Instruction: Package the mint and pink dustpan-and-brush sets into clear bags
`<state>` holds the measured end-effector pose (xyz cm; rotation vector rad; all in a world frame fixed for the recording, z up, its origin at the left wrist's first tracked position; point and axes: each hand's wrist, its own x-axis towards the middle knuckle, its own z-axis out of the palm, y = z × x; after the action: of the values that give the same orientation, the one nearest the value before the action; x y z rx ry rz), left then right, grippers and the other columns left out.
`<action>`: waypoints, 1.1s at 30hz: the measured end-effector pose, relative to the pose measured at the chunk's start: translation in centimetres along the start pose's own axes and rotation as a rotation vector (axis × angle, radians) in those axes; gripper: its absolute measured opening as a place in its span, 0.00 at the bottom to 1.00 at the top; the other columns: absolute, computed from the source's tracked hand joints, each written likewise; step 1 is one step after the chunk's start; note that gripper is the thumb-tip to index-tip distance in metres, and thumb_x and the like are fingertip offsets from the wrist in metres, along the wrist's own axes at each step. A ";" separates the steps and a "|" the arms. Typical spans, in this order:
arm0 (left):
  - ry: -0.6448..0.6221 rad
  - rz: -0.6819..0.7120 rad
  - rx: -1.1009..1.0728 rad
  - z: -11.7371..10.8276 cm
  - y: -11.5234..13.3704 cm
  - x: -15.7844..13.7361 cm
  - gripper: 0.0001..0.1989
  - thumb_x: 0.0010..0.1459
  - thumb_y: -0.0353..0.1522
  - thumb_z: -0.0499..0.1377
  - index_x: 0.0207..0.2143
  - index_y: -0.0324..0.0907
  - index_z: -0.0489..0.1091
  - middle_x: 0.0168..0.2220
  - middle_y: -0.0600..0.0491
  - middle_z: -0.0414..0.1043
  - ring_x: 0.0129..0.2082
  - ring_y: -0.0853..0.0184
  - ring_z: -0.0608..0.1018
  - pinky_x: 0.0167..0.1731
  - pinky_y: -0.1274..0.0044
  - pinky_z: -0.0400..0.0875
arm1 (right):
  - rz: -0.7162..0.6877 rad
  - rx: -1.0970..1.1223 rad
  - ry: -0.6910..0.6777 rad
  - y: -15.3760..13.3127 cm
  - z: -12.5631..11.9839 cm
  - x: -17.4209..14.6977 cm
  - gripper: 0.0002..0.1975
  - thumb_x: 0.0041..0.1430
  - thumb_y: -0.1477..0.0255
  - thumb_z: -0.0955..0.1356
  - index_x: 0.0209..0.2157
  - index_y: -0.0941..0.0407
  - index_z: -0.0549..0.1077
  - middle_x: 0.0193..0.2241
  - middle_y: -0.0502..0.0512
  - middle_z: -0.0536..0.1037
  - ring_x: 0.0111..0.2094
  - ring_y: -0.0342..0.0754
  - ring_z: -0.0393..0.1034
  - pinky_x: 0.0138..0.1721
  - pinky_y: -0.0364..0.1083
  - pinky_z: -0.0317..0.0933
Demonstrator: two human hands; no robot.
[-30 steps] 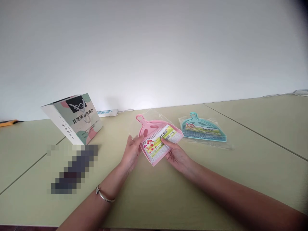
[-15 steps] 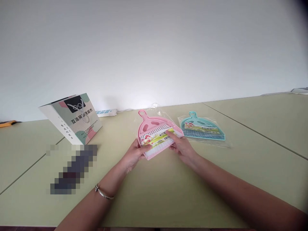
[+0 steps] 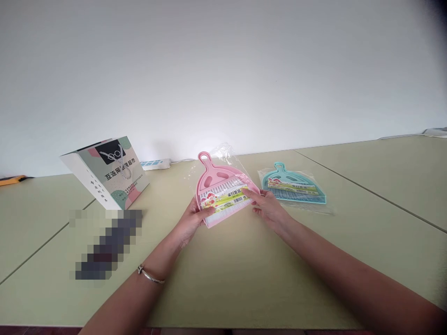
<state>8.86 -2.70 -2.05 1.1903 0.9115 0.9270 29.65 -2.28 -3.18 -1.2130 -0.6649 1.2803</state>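
Observation:
A pink dustpan and brush set (image 3: 220,174) in clear plastic wrap is held up between both hands, its handle pointing away from me. White bristles show behind a printed label. My left hand (image 3: 191,220) grips its lower left corner, thumb on the front. At the right edge, my right hand (image 3: 271,209) pinches the set with the thumb over the label's end; the fingers behind are partly hidden. A turquoise dustpan and brush set (image 3: 293,186), also wrapped, lies on the table just beyond my right hand.
On the left of the pale green table (image 3: 216,288) a paper gift bag (image 3: 120,174) with rope handles stands tilted. Nearer me is a dark, pixelated object (image 3: 110,246). A white power strip (image 3: 157,164) lies by the wall, and an orange-and-black item (image 3: 12,180) at the far left.
The pink set has tipped more upright and shifted slightly left and up, so its label faces me more fully. My right hand's grip has slid outward to the label's end.

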 end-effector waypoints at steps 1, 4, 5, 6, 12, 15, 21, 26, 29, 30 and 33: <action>-0.007 0.002 0.000 -0.1 -0.1 0.0 0.32 0.43 0.35 0.66 0.51 0.44 0.60 0.50 0.46 0.70 0.50 0.53 0.72 0.49 0.61 0.65 | 0.034 -0.004 -0.034 -0.2 -0.1 0.1 0.20 0.38 0.69 0.76 0.32 0.53 0.65 0.25 0.48 0.76 0.27 0.41 0.70 0.19 0.37 0.60; -0.003 -0.015 -0.007 -0.3 -0.2 0.1 0.32 0.42 0.35 0.67 0.50 0.43 0.60 0.50 0.45 0.70 0.50 0.53 0.72 0.49 0.61 0.64 | 0.091 0.018 -0.211 -0.9 -0.2 0.0 0.14 0.42 0.74 0.73 0.33 0.55 0.69 0.33 0.52 0.79 0.37 0.44 0.73 0.34 0.39 0.66; 0.000 -0.025 -0.009 -0.4 -0.2 0.2 0.32 0.42 0.35 0.67 0.50 0.42 0.61 0.50 0.45 0.70 0.50 0.53 0.72 0.49 0.61 0.64 | 0.087 0.033 -0.267 -1.1 -0.3 0.0 0.13 0.43 0.76 0.73 0.33 0.55 0.71 0.35 0.53 0.79 0.38 0.45 0.73 0.37 0.40 0.66; -0.002 -0.034 -0.011 -0.4 -0.2 0.2 0.32 0.42 0.35 0.67 0.50 0.42 0.61 0.50 0.45 0.70 0.50 0.53 0.72 0.49 0.61 0.64 | 0.080 0.042 -0.296 -1.2 -0.3 0.0 0.12 0.43 0.77 0.72 0.33 0.56 0.71 0.35 0.53 0.79 0.39 0.45 0.73 0.39 0.41 0.66; -0.100 -0.052 0.046 -0.7 0.1 0.1 0.31 0.42 0.35 0.67 0.50 0.43 0.63 0.50 0.47 0.71 0.49 0.55 0.73 0.48 0.63 0.65 | 0.048 -0.008 -0.155 -0.8 -0.4 0.5 0.04 0.50 0.72 0.70 0.28 0.57 0.72 0.31 0.55 0.80 0.32 0.45 0.74 0.34 0.42 0.68; -0.068 -0.062 0.108 -0.5 0.1 0.0 0.27 0.45 0.38 0.66 0.49 0.42 0.65 0.48 0.46 0.73 0.47 0.56 0.74 0.46 0.65 0.67 | 0.061 -0.052 -0.100 -0.4 -0.4 0.8 0.06 0.51 0.70 0.70 0.29 0.58 0.72 0.28 0.56 0.79 0.29 0.45 0.73 0.29 0.42 0.68; 0.109 -0.139 0.147 -0.7 0.5 0.3 0.26 0.46 0.42 0.64 0.47 0.40 0.68 0.45 0.46 0.74 0.43 0.60 0.76 0.36 0.74 0.71 | 0.133 -0.091 -0.200 -0.2 -0.5 0.7 0.05 0.53 0.70 0.69 0.31 0.58 0.72 0.27 0.54 0.78 0.25 0.40 0.70 0.22 0.37 0.65; 0.158 -0.282 0.121 -1.3 0.6 0.5 0.25 0.45 0.43 0.64 0.43 0.38 0.70 0.40 0.46 0.76 0.31 0.69 0.76 0.27 0.81 0.71 | 0.210 -0.005 -0.369 -0.5 -0.7 0.3 0.10 0.48 0.82 0.69 0.35 0.59 0.72 0.35 0.56 0.79 0.34 0.41 0.74 0.37 0.38 0.70; 0.131 -0.283 0.044 -1.4 0.6 0.4 0.23 0.46 0.42 0.64 0.43 0.39 0.70 0.39 0.48 0.76 0.28 0.72 0.76 0.26 0.83 0.71 | 0.178 0.029 -0.291 -0.6 -0.5 0.2 0.13 0.47 0.86 0.69 0.34 0.59 0.70 0.32 0.55 0.79 0.33 0.41 0.75 0.37 0.37 0.70; 0.113 -0.264 -0.002 -1.3 0.7 0.3 0.23 0.46 0.40 0.65 0.43 0.39 0.69 0.40 0.48 0.75 0.30 0.72 0.76 0.28 0.84 0.71 | 0.158 0.030 -0.242 -0.6 -0.4 0.2 0.13 0.47 0.86 0.69 0.34 0.58 0.68 0.30 0.54 0.79 0.31 0.40 0.75 0.35 0.37 0.70; 0.110 -0.189 -0.139 -1.1 0.9 0.3 0.23 0.44 0.28 0.67 0.44 0.38 0.67 0.43 0.47 0.74 0.36 0.71 0.77 0.35 0.84 0.72 | 0.103 0.021 -0.126 -0.3 -0.1 0.0 0.17 0.48 0.85 0.70 0.38 0.56 0.64 0.25 0.51 0.78 0.25 0.40 0.74 0.30 0.37 0.70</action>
<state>7.89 -1.95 -1.37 0.9252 1.0120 0.8942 29.83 -2.23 -2.89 -1.1690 -0.6848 1.4556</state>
